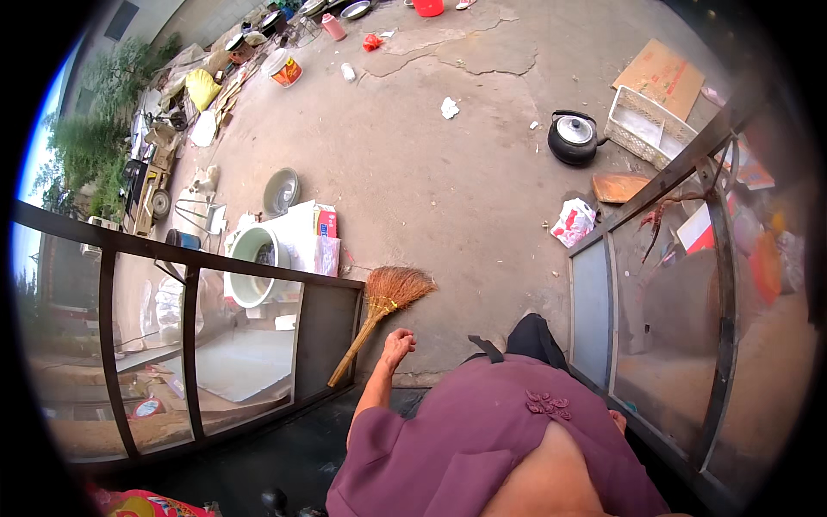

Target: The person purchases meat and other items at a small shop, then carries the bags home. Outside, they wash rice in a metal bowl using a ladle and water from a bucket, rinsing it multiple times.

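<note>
My left hand (pixel 398 346) hangs in front of me with its fingers loosely bent and nothing visible in them. Just to its left, apart from it, a straw broom (pixel 395 291) leans by the end of the left glazed metal door (pixel 329 336), bristles outward on the concrete and handle toward me. Only a small part of my right hand (pixel 618 421) shows at my right side, beside the other glazed door (pixel 669 323). My body hides the rest of that hand, so its grip cannot be made out.
Past the left door stand a pale green tub (pixel 240 284) and a grey basin (pixel 282 192). On the right are a black kettle (pixel 572 139), a white plastic crate (pixel 646 129), flattened cardboard (pixel 659 77) and a red-and-white plastic bag (pixel 574 223). Crumpled paper (pixel 450 108) lies mid-yard.
</note>
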Demonstrator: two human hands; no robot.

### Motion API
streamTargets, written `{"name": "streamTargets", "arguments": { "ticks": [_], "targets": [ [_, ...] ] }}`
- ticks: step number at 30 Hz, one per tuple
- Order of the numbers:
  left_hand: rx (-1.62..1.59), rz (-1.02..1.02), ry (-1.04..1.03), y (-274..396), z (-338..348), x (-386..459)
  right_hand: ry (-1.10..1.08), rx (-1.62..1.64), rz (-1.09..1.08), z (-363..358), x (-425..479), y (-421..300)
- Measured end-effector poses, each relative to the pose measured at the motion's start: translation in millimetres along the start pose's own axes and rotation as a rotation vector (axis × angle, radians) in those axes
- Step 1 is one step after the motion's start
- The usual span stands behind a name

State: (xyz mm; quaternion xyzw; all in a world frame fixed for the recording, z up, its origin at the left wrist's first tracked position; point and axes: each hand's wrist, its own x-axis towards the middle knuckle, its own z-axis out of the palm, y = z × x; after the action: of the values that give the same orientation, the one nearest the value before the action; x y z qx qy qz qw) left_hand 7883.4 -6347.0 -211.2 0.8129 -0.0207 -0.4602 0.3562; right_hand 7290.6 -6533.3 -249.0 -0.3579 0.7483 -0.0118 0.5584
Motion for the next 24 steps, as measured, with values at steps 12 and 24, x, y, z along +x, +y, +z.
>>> {"name": "streamTargets", "arguments": {
  "ticks": [12, 24],
  "targets": [
    [-0.189, -0.087, -0.174, 64, -17, 77, -0.092, -0.322, -0.081, 99, 72, -234],
    [-0.21, -0.198, -0.306, 130, -66, 263, 0.02, -0.339, -0.268, 192, 107, -427]
  ]
}}
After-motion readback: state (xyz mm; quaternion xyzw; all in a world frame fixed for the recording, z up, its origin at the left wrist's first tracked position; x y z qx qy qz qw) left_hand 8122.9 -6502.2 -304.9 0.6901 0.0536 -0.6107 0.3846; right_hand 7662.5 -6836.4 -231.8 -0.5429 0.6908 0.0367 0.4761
